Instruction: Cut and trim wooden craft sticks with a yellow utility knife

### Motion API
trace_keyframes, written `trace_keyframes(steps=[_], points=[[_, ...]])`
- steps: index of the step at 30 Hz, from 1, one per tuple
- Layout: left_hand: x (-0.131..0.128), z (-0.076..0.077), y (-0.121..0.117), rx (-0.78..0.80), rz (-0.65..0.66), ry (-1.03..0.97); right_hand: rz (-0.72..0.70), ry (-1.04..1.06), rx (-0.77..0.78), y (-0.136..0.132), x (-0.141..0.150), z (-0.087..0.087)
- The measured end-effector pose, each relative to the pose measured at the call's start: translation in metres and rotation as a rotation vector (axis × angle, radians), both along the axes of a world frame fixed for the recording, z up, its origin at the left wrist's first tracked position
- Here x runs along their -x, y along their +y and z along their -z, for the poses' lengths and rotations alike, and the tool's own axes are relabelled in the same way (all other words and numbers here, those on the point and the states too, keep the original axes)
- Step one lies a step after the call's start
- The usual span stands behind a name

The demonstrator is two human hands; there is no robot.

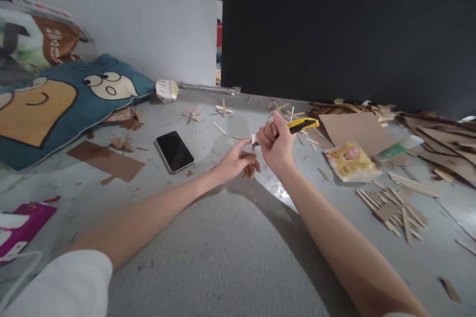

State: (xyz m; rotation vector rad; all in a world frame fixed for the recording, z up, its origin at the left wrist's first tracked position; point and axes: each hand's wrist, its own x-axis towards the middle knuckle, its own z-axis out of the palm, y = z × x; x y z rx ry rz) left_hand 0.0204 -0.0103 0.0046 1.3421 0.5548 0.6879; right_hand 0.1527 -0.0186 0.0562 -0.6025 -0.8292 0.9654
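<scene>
My right hand [275,142] is wrapped round a yellow and black utility knife [304,125], its yellow end pointing up to the right. The blade end points left toward my left hand [238,161], which is closed on a small pale piece of wooden stick [253,139]. Part of that piece is hidden by the fingers. Both hands are close together over the grey table. Behind them, thin sticks joined in a star-like cross [224,109] stand on the surface, with another stick cross [192,115] to the left.
A phone [174,151] lies left of my hands, near a brown cardboard strip [106,160] and a blue cushion [111,84]. On the right are a yellow packet [351,162], a pile of wooden sticks [394,210] and cardboard scraps [442,143]. A dark panel [345,25] stands behind.
</scene>
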Motion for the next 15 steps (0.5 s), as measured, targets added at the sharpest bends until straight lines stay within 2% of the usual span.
trace_keyframes(steps=[4,8,15], points=[[-0.003,0.003,0.002,-0.005,-0.01,0.048,0.011,-0.092,0.007,-0.001,0.004,0.001],[-0.003,0.005,-0.001,0.016,0.068,0.172,-0.016,-0.179,-0.011,-0.005,0.009,-0.006],[0.004,0.009,-0.003,0.022,0.107,0.078,-0.152,0.105,-0.065,-0.02,0.007,-0.045]])
